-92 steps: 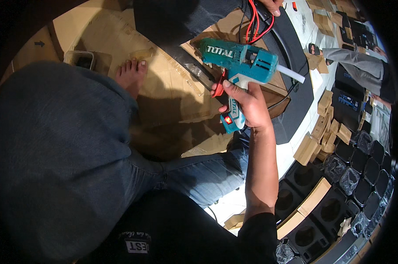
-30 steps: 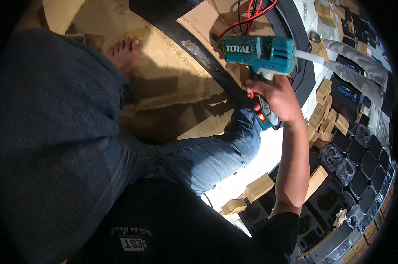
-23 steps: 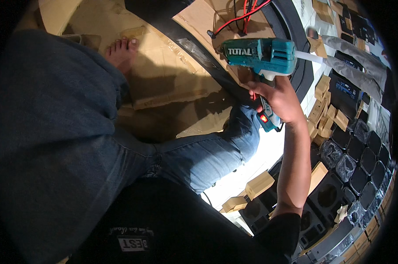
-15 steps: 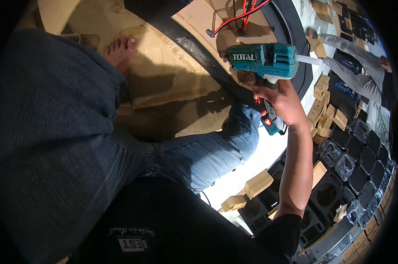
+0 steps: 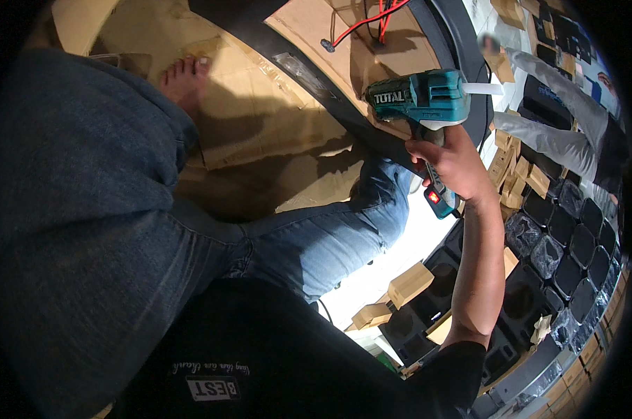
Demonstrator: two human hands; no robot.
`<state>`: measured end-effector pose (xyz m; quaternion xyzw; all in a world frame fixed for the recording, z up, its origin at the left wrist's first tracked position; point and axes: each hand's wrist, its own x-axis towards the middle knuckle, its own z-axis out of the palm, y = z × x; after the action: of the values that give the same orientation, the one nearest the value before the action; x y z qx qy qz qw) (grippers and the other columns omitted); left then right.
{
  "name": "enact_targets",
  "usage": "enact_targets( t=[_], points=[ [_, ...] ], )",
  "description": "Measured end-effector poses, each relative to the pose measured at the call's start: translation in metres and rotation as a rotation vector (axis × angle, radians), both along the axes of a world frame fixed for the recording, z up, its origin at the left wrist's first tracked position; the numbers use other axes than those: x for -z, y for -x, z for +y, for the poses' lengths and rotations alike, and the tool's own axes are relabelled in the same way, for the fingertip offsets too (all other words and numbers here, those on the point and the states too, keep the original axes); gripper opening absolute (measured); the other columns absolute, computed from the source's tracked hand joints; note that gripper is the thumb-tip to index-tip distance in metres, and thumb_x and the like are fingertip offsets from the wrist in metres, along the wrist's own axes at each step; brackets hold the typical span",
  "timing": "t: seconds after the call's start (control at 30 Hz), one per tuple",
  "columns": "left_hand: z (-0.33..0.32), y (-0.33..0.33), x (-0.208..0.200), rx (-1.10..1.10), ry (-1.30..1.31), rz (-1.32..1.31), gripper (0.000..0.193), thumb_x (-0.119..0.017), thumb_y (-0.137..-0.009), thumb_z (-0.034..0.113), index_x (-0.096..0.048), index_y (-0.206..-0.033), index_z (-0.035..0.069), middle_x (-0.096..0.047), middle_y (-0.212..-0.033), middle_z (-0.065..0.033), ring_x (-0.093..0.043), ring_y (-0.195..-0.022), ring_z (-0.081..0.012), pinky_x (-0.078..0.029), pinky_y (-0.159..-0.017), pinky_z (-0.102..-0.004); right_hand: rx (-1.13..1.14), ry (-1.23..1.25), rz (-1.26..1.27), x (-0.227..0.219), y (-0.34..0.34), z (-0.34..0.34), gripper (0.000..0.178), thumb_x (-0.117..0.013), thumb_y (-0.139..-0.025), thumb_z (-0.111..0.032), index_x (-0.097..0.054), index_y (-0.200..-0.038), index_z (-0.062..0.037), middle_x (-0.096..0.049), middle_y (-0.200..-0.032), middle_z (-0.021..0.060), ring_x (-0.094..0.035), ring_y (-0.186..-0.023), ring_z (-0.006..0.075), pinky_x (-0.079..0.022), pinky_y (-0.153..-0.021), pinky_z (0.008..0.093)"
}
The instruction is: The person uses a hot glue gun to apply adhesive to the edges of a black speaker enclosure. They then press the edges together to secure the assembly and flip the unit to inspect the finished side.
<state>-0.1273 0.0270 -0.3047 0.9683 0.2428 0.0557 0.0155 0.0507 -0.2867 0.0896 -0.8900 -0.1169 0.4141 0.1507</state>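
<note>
My right hand (image 5: 452,164) is closed round the grip of a teal and black cordless glue gun (image 5: 424,101). A white glue stick (image 5: 485,89) juts from its rear end, and a red light glows low on the grip. The gun's nozzle end points left, over the edge of an open black-rimmed wooden box (image 5: 330,24), probably a speaker cabinet. Whether the nozzle touches the wood I cannot tell. Red and black wires (image 5: 361,26) run across the inside of the box. My left hand is out of view.
Flattened cardboard (image 5: 260,133) lies under my bare foot (image 5: 187,80). To the right are small cardboard boxes (image 5: 410,285), black panels with cut-outs (image 5: 522,300) and several dark, partly plastic-wrapped pieces (image 5: 570,244). Another person's grey-trousered legs (image 5: 556,136) are at the upper right.
My right hand has shifted slightly right with the glue gun still held. The box and wires appear a little farther up and left. The other person's legs have changed position.
</note>
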Motion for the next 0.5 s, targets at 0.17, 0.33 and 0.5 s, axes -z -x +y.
enact_targets(
  t=[0.17,0.33,0.5],
  points=[
    [0.001,0.003,-0.002,0.01,-0.016,0.006,0.036,-0.039,-0.108,0.039,-0.06,-0.126,0.016,-0.067,-0.126,-0.0125,-0.066,-0.11,-0.0323,-0.051,-0.095,-0.0504,0.12,0.046,0.02,-0.006,0.009,0.023,0.029,-0.074,-0.087,-0.017,-0.063,-0.102,0.0062,-0.069,-0.075,0.0115,-0.068,-0.066,0.0183,-0.054,-0.06,0.0357],
    [0.007,0.006,0.023,0.035,-0.07,0.02,0.038,-0.041,-0.107,0.04,-0.059,-0.13,0.016,-0.067,-0.13,-0.0133,-0.066,-0.113,-0.0317,-0.05,-0.097,-0.0512,-0.035,0.084,-0.029,-0.001,0.0,0.004,0.032,-0.074,-0.088,-0.017,-0.064,-0.105,0.0081,-0.068,-0.07,0.0123,-0.07,-0.063,0.019,-0.056,-0.054,0.036],
    [0.014,0.007,0.042,0.058,-0.073,0.054,0.045,-0.04,-0.106,0.044,-0.058,-0.135,0.015,-0.067,-0.133,-0.012,-0.068,-0.111,-0.0325,-0.051,-0.098,-0.0523,-0.023,0.264,0.028,-0.015,0.004,0.016,0.034,-0.074,-0.089,-0.018,-0.066,-0.109,0.008,-0.069,-0.071,0.0143,-0.071,-0.058,0.0215,-0.057,-0.054,0.0363]
  ],
)
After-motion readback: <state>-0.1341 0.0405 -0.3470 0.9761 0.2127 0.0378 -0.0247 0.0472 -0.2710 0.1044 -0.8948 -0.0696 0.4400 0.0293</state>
